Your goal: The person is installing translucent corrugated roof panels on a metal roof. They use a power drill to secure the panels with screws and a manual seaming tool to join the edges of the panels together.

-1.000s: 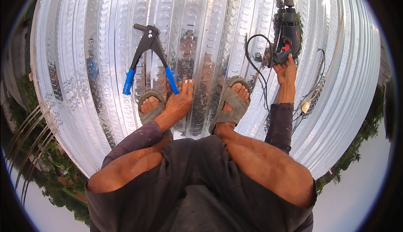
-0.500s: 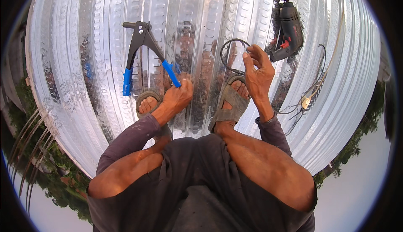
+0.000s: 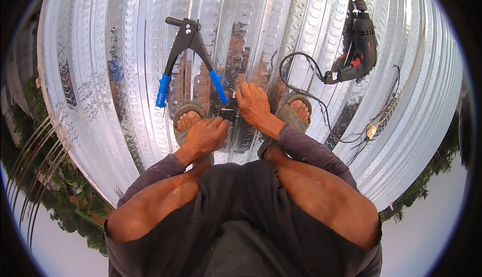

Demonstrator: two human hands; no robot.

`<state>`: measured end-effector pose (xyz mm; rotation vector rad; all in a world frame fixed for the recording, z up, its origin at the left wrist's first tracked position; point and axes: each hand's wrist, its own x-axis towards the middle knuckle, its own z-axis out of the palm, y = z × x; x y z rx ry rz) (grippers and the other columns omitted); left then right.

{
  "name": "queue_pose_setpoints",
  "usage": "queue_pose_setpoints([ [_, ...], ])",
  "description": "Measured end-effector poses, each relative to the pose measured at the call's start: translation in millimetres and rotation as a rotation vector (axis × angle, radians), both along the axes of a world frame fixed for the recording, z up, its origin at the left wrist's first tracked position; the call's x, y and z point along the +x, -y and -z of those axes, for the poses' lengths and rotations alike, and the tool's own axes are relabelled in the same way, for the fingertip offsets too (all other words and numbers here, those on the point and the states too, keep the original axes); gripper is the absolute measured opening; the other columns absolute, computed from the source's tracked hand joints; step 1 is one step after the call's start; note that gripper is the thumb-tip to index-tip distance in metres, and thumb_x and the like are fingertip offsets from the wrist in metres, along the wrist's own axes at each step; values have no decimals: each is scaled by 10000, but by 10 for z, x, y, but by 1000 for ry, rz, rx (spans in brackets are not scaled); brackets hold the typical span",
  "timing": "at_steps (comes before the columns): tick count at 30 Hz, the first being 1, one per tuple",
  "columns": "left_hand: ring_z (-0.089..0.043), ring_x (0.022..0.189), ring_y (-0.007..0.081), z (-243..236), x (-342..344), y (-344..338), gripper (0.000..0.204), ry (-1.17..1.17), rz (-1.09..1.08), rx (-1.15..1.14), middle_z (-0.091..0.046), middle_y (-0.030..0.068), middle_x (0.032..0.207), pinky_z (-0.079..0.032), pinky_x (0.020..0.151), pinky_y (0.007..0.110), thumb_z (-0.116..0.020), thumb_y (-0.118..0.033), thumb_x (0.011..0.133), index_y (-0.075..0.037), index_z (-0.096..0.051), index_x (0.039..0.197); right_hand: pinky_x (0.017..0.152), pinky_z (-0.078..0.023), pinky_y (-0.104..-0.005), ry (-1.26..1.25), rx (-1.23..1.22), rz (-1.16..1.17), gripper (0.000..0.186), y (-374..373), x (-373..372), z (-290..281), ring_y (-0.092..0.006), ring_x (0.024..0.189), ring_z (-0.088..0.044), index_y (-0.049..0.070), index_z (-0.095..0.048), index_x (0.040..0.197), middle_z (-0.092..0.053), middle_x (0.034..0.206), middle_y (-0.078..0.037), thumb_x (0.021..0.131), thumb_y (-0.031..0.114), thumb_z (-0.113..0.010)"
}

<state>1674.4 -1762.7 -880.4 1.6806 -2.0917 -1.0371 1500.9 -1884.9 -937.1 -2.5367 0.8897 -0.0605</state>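
Observation:
I squat on a shiny corrugated metal sheet (image 3: 125, 76). My right hand (image 3: 253, 104) reaches down between my sandalled feet, fingertips pinched on a small pale piece (image 3: 233, 93) at the sheet. My left hand (image 3: 207, 134) rests just below it over my left foot, fingers curled, nothing visible in it. A hand riveter with blue grips (image 3: 188, 58) lies open on the sheet just beyond both hands. One blue grip ends close to my right fingertips. A dark electric drill (image 3: 360, 43) lies at the upper right, away from both hands.
The drill's black cord (image 3: 306, 94) loops past my right foot and runs to a tangle of wire (image 3: 374, 129) near the sheet's right edge. The sheet drops off at left and right, with trees and ground far below.
My right hand let go of the drill, which now lies on the sheet, and came left to the middle. My left hand drew back slightly from the riveter's blue grip.

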Motion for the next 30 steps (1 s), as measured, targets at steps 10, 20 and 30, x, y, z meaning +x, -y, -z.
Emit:
queue_pose_setpoints([
  [10,-667,690,267,-6,-31,15,114,21,-55,23,-591,82,766,-496,636,406,-674,-117,867,-86,-605,953,622,-529,-299,191,683,643,241,919,0,-347,-135,690,-646,-64,-651,1114,-698,865,-98,947,109,-650],
  [20,-664,673,287,-113,-8,101,81,39,-50,27,-591,97,751,-529,613,416,-638,-130,883,-69,-598,917,622,-553,-287,494,834,929,296,1638,135,-118,-150,705,-687,-76,-675,1151,-720,831,-116,988,169,-644],
  [30,-665,679,282,-70,-18,84,82,25,-56,54,-583,89,765,-525,616,414,-639,-124,864,-76,-573,874,678,-522,-373,453,317,834,191,1568,136,250,-239,669,-683,-37,-734,990,-714,780,-160,937,137,-676],
])
